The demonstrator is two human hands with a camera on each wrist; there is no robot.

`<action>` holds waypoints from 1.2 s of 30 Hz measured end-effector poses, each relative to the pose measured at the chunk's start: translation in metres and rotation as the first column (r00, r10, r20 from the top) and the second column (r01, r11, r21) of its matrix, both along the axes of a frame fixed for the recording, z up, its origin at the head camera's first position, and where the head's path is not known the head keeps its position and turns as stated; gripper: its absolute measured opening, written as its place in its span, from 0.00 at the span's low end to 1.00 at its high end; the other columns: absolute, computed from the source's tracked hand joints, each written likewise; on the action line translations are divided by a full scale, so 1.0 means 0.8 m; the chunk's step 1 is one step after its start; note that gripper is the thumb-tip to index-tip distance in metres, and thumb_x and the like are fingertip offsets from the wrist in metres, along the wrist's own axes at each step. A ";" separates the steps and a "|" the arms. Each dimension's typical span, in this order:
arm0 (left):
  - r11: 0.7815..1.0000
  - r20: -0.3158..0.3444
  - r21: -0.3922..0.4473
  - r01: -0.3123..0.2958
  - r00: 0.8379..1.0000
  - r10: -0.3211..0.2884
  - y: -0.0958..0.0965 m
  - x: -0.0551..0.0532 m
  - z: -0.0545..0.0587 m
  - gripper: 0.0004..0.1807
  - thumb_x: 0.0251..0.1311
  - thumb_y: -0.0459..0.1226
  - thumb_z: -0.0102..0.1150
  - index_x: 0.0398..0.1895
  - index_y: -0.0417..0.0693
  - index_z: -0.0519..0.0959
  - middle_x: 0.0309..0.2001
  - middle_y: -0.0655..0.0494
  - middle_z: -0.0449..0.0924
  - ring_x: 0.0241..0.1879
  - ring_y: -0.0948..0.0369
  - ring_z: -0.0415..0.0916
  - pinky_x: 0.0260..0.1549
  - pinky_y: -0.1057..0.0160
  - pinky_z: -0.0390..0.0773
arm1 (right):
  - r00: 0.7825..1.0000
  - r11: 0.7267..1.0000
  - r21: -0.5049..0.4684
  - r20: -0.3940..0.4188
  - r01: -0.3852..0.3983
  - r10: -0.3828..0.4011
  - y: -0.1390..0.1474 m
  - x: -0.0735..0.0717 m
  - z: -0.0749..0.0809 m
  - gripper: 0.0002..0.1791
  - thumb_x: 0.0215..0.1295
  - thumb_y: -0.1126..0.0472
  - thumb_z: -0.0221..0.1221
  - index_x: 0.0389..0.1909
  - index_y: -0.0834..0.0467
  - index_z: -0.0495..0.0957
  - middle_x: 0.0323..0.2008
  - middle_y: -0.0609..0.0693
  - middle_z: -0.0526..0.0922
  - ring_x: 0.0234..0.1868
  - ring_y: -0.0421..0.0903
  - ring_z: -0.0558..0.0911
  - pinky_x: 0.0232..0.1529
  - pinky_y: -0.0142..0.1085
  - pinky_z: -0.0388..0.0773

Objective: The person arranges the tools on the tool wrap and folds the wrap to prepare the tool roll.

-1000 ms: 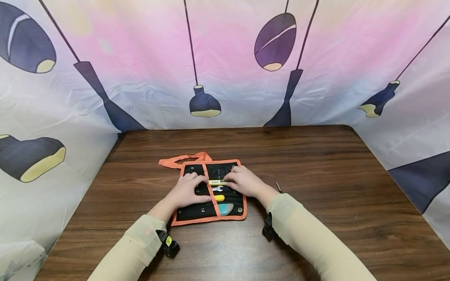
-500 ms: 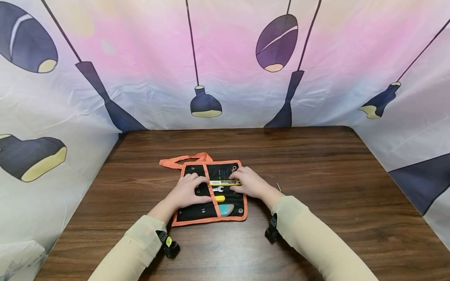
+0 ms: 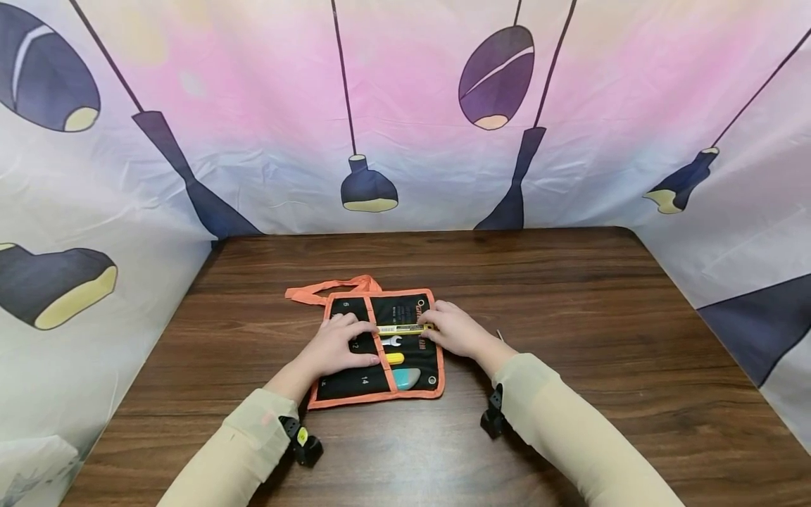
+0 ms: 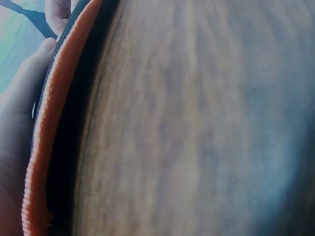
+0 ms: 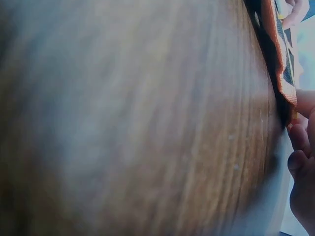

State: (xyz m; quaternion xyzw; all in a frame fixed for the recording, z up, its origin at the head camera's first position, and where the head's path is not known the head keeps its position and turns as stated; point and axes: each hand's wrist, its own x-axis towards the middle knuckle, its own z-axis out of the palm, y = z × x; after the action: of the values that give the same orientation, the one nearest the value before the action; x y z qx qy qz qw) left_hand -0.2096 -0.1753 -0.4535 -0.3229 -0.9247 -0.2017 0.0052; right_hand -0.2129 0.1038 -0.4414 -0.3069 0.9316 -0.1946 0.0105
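A black tool pouch [image 3: 389, 301] with orange trim lies open on the wooden table. My left hand [image 3: 332, 345] rests on its left part, fingers and thumb spread against the orange band across the pockets. Out of this band stick a slim yellow tool [image 3: 399, 329] with a printed barcode label, an open-end wrench [image 3: 394, 341], a yellow handle [image 3: 395, 358] and a teal handle [image 3: 407, 379]. My right hand [image 3: 455, 329] pinches the right end of the slim yellow tool between thumb and fingers. Its lower part is hidden in the pocket. The right wrist view shows the pouch's orange edge [image 5: 281, 59] beside the fingers.
An orange strap [image 3: 332, 285] trails from the pouch's back left corner. A thin metal tip [image 3: 500, 335] shows just behind my right wrist. The table [image 3: 570, 282] reaches back to a printed cloth [image 3: 431, 176] with lamp drawings, which hangs on the sides too.
My right hand has shifted slightly right along the slim yellow tool, uncovering more of its label and the pouch's lettering. The left hand has stayed in place.
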 end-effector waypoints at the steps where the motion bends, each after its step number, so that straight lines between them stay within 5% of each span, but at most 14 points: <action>1: 1.000 0.000 0.001 0.002 1.000 -0.002 0.000 0.000 0.000 0.30 0.49 0.63 0.60 0.53 0.61 0.77 0.40 0.62 0.70 0.39 0.61 0.62 0.40 0.55 0.60 | 1.000 1.000 -0.003 0.000 0.001 -0.001 0.000 -0.001 -0.001 0.11 0.65 0.56 0.58 0.46 0.52 0.80 0.39 0.47 0.74 0.39 0.43 0.71 0.41 0.39 0.69; 10: 1.000 -0.003 0.030 -0.009 1.000 0.009 0.001 -0.002 0.000 0.30 0.46 0.63 0.63 0.50 0.60 0.77 0.31 0.65 0.65 0.34 0.61 0.59 0.36 0.56 0.57 | 0.999 1.000 0.002 0.029 0.031 -0.031 0.000 -0.003 -0.002 0.12 0.65 0.55 0.58 0.47 0.51 0.80 0.39 0.47 0.74 0.39 0.43 0.71 0.42 0.39 0.69; 28: 0.996 -0.002 0.085 0.031 1.000 -0.031 -0.006 0.000 -0.001 0.28 0.49 0.57 0.65 0.52 0.56 0.80 0.31 0.66 0.67 0.32 0.63 0.58 0.35 0.57 0.58 | 1.000 1.000 -0.011 0.012 0.017 -0.017 -0.002 -0.002 -0.002 0.12 0.65 0.56 0.58 0.47 0.53 0.80 0.40 0.48 0.74 0.40 0.44 0.72 0.43 0.40 0.70; 36: 0.998 -0.001 0.009 0.055 0.998 -0.055 -0.007 -0.001 0.002 0.31 0.52 0.56 0.63 0.58 0.54 0.77 0.36 0.63 0.67 0.34 0.62 0.58 0.37 0.57 0.58 | 1.000 0.999 -0.032 0.011 0.014 -0.013 0.001 -0.002 0.001 0.11 0.65 0.58 0.58 0.47 0.54 0.80 0.42 0.50 0.75 0.44 0.46 0.74 0.47 0.42 0.70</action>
State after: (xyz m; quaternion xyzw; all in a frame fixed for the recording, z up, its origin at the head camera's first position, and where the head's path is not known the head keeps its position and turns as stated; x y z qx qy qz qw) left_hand -0.2103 -0.1813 -0.4522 -0.3483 -0.9145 -0.2057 0.0015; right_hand -0.2148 0.1043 -0.4406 -0.2996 0.9303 -0.2114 0.0094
